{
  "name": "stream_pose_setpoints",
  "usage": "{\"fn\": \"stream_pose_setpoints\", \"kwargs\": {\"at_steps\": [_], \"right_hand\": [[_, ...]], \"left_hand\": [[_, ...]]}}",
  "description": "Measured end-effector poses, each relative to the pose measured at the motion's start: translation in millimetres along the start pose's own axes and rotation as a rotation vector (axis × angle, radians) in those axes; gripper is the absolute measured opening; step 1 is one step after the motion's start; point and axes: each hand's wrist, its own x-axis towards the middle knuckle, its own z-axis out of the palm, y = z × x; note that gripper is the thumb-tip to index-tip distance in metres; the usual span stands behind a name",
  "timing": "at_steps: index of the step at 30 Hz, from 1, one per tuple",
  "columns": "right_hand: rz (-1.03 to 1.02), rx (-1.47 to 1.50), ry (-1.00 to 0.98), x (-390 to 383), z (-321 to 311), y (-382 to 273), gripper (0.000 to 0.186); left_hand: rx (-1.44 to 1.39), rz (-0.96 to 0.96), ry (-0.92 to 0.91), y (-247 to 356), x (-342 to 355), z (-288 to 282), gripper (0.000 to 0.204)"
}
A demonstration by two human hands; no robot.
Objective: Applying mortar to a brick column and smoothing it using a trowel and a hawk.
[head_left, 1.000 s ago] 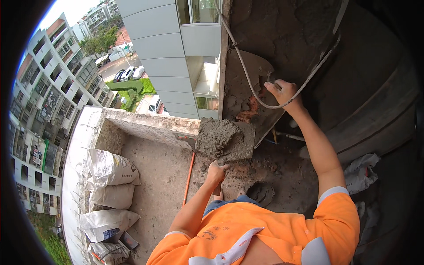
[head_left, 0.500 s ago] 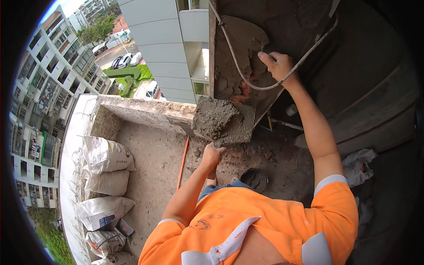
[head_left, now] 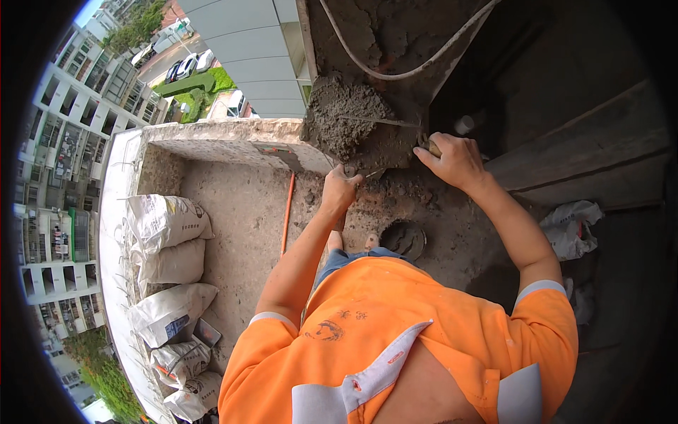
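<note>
My left hand (head_left: 340, 189) is closed around the grip of a mortar board (head_left: 397, 154), held in front of me by the low wall. A thick heap of wet grey mortar (head_left: 346, 113) lies on its left side. At the board's right edge, my right hand (head_left: 458, 164) grips a plastering trowel (head_left: 433, 147) by its handle. The trowel's blade is seen nearly edge-on, over the board against the mortar; part of it is hard to make out. Beyond the board rises a wall face (head_left: 342, 39) with rough fresh mortar on it.
A pale cable (head_left: 385, 75) loops across the wall face. White sacks (head_left: 169, 222) line the left parapet (head_left: 119, 212), buildings and parked cars beyond it. An orange pipe (head_left: 288, 212) and a round black bucket (head_left: 403, 239) are on the floor. A whitish plastic bag (head_left: 571, 230) sits at right.
My right hand has come down from the wall face to the board's right edge, bringing the trowel to the mortar. The left hand and board have shifted slightly upward in view.
</note>
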Motion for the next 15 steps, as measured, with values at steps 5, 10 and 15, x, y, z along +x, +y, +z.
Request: {"fn": "stream_pose_setpoints", "kwargs": {"at_steps": [5,10,15], "right_hand": [[-0.037,-0.172,0.06,-5,-9,15,0.035],[-0.104,-0.147,0.306,5,8,24,0.034],[0.197,-0.112,0.034,63,43,55,0.043]], "left_hand": [[0.099,0.22,-0.001,28,-17,-14,0.033],[0.52,0.409,-0.045,2,-13,-34,0.031],[0.071,0.005,-0.178,-4,-1,26,0.032]]}}
